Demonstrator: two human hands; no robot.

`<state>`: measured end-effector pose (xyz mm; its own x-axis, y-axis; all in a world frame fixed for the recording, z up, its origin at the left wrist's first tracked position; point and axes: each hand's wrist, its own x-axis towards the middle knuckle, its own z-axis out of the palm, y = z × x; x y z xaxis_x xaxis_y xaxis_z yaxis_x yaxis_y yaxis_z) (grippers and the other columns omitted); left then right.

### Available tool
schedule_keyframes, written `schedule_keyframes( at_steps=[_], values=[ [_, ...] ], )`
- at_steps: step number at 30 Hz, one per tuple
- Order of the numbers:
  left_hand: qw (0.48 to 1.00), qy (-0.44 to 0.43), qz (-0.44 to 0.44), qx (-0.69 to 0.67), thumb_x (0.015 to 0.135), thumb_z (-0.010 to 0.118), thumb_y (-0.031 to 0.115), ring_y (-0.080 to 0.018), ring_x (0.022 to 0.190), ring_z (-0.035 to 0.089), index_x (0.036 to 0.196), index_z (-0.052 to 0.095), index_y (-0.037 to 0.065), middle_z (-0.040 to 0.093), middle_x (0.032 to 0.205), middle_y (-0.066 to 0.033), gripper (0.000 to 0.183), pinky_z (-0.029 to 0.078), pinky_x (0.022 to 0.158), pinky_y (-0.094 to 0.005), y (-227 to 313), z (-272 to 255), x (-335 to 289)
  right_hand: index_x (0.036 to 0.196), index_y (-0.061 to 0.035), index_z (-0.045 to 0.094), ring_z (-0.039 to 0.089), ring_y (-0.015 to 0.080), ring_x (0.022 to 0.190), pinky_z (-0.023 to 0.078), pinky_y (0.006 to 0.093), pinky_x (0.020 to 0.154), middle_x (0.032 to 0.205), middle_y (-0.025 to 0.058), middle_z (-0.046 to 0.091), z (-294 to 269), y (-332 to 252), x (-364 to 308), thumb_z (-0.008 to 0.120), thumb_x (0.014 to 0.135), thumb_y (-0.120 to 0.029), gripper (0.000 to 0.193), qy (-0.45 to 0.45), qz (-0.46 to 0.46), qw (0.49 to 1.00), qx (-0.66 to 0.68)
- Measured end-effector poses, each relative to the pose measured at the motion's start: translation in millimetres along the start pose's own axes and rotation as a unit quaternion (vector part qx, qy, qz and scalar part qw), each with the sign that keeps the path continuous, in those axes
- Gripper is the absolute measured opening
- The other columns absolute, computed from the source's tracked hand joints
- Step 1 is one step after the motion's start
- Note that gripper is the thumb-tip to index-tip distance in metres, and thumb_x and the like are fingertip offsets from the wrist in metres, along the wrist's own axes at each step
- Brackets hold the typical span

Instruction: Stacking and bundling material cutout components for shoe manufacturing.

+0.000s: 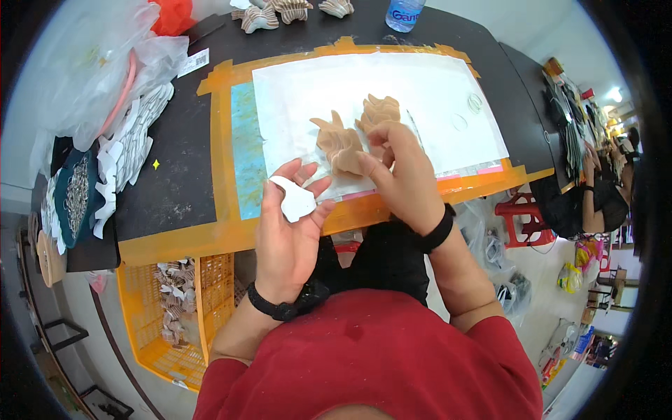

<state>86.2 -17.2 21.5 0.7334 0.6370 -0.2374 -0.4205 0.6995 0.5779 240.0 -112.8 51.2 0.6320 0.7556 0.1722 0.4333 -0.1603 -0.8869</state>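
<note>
My left hand (288, 241) is raised palm up at the near edge of the work sheet, fingers curled round a small flat white cut-out (299, 201) with curved edges. Beside it, my right hand (404, 175) hovers low over the paper with half-bent fingers and thumb apart. Its thumb meets the edge of a fanned stack of tan cut-outs (339, 143), though I cannot tell whether it presses on it. Just behind those fingers lies a second stack of tan cut-outs (380, 110), partly covered by the hand.
White paper (434, 84) lies taped to the dark table (175, 168). Striped pieces (259, 19) and a water bottle (404, 14) stand at the back. On the left are plastic bags (91, 63), white strips (136, 143) and a tray of small metal parts (75, 196). A yellow crate (157, 350) sits below.
</note>
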Motion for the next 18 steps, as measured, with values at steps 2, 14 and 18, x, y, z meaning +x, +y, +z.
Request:
schedule_keyframes(
  at_steps=[2,14,18],
  values=[
    [1.0,-0.017,-0.004,-0.025,0.108,0.035,0.039,-0.0241,0.12,0.054,0.14,0.043,0.006,0.052,0.133,-0.0127,0.046,0.049,0.099,-0.0392,-0.9,-4.0,1.7,0.097,-0.0056,0.06,0.063,0.0247,0.078,0.051,0.0346,0.068,0.095,0.0105,0.061,2.9,-6.8,0.9,0.071,0.085,-0.016,0.02,0.048,-0.059,0.987,-0.143],
    [0.998,-0.062,0.002,0.031,0.109,0.028,0.036,-0.0271,0.132,0.046,0.145,0.035,0.004,0.044,0.145,-0.0187,0.048,0.038,0.11,-0.0403,-10.4,9.8,-3.4,0.093,-0.0082,0.06,0.062,0.0283,0.082,0.048,0.04,0.073,0.091,0.009,0.061,36.1,0.6,-30.6,0.075,0.075,-0.019,0.026,0.025,-0.29,0.945,-0.149],
    [0.998,-0.053,-0.026,0.02,0.108,0.03,0.036,-0.0268,0.133,0.045,0.147,0.035,0.005,0.046,0.146,-0.0171,0.05,0.039,0.11,-0.0421,-9.4,16.6,-4.8,0.091,-0.0063,0.062,0.062,0.029,0.068,0.05,0.0399,0.065,0.078,0.0128,0.06,2.2,5.1,-22.4,0.067,0.085,-0.01,0.009,0.065,-0.155,0.982,-0.089]
  ],
)
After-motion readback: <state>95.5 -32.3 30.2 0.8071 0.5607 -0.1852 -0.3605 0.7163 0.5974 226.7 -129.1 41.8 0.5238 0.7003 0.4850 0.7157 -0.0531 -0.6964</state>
